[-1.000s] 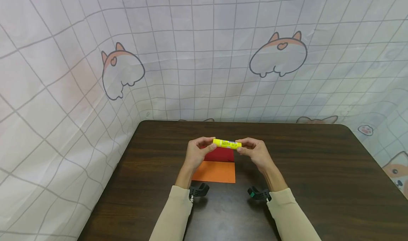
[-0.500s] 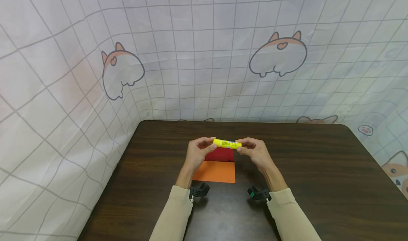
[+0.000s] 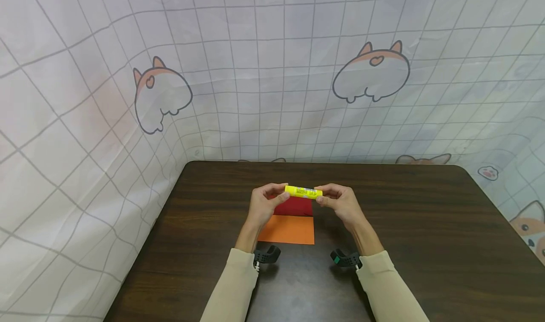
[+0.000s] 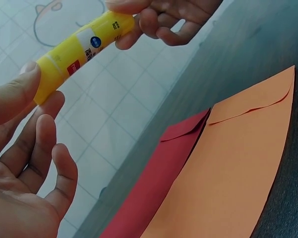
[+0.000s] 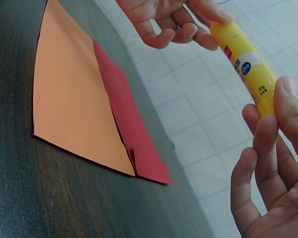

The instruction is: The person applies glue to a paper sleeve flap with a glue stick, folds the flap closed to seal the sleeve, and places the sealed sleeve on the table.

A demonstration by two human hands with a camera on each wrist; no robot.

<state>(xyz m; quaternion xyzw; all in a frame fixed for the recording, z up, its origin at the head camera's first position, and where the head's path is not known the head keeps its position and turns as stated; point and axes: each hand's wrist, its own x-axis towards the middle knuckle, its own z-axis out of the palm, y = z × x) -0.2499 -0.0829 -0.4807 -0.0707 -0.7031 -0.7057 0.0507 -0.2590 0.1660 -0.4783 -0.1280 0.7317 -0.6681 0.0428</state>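
Observation:
A yellow glue stick (image 3: 303, 192) with a printed label is held level above the table, one end in each hand. My left hand (image 3: 262, 205) pinches its left end between thumb and fingers, and the right hand (image 3: 342, 205) pinches the other end. The glue stick (image 4: 79, 52) shows no gap along its length in the left wrist view, so its cap appears on. Beneath the hands lie an orange paper envelope (image 3: 287, 230) and, just behind it, a red paper envelope (image 3: 294, 206), partly hidden by the glue stick. Flap edges show on both in the left wrist view.
The dark wooden table (image 3: 426, 227) spreads out on both sides of the arms. A white gridded curtain (image 3: 272, 76) with cartoon animals hangs behind and along the sides. Black straps (image 3: 267, 255) sit on both wrists.

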